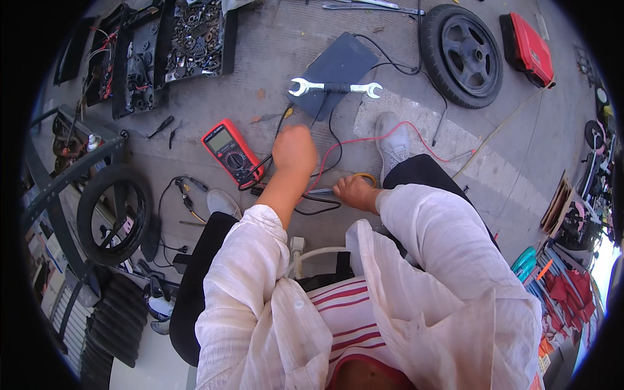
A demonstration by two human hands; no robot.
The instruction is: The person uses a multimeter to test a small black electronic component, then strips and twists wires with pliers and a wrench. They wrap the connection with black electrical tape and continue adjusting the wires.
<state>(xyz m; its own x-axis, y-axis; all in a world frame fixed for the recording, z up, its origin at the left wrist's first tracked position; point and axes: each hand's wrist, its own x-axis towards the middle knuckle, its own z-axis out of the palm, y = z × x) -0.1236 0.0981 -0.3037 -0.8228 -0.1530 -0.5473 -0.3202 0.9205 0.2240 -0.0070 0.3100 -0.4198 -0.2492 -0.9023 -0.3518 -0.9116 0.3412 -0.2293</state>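
My left hand (294,151) is raised in a closed fist above the ground, just right of a red multimeter (231,151). The meter's black lead (260,170) runs up into this fist. My right hand (354,192) is lower, near my grey shoe (393,140), and is closed on a thin grey-blue probe (322,191) that points left. A red lead (364,138) loops from the meter across the ground past this hand. A yellow ring (368,176) lies right behind the right hand's fingers.
A double open-ended spanner (335,87) lies on a dark pad (341,62). A small black wheel (463,55) and a red case (528,49) sit at the far right. Trays of parts (188,39) are at the far left, and a tyre (114,214) is at the left.
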